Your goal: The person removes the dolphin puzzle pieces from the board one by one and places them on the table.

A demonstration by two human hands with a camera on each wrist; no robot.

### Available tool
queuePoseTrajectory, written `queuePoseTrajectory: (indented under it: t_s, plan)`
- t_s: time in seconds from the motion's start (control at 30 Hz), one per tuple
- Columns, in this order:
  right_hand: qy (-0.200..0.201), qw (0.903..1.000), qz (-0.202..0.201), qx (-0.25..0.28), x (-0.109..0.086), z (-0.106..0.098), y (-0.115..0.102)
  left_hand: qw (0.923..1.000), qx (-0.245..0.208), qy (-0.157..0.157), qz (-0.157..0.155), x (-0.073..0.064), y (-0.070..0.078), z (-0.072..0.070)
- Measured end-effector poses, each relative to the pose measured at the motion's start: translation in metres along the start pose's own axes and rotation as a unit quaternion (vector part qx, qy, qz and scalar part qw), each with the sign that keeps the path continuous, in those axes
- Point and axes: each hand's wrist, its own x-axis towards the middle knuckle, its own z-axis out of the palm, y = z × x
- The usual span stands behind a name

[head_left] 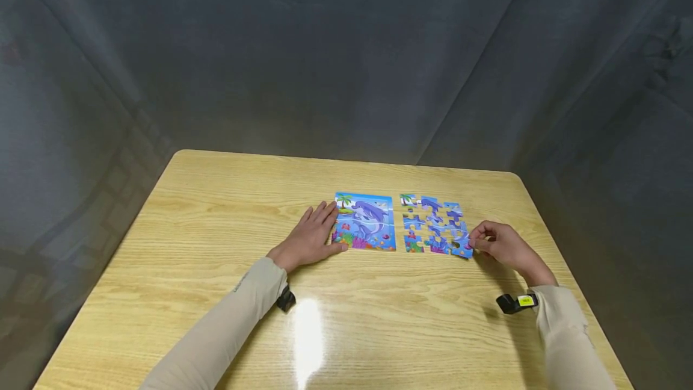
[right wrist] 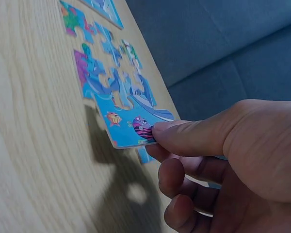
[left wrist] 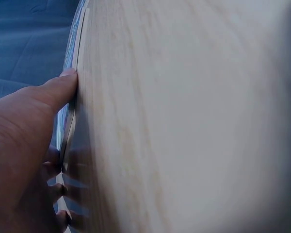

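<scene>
My left hand (head_left: 311, 239) lies flat at the left edge of a dolphin puzzle board (head_left: 368, 221), fingers spread and straight. Its thumb (left wrist: 63, 87) touches the board's side in the left wrist view. At the right, my right hand (head_left: 503, 245) pinches a blue puzzle piece (right wrist: 123, 128) between thumb and fingertips. An orange fish and a striped purple fish are printed on that piece, which is tilted up and casts a shadow on the table. Several loose puzzle pieces (head_left: 431, 204) lie in rows between the board and my right hand, with small gaps separating them.
The light wood table (head_left: 379, 312) has rounded far corners, and a bright reflection shows near its front. Dark grey fabric (head_left: 335, 59) hangs behind the table and on both sides. Each wrist wears a small black camera (head_left: 509, 304).
</scene>
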Motion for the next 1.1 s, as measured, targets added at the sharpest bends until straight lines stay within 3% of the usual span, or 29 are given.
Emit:
queuePoseTrajectory:
  t_s: [0.33,1.1]
  plan:
    - [-0.006,0.9996,0.027,0.0,0.001,0.0,0.01,1.0,-0.001,0.004,0.005,-0.001,0.001,-0.002]
    - [0.01,0.9982,0.041,-0.043,0.015,0.012,0.015,1.0,-0.001,0.008,0.0,-0.002,0.003,-0.003]
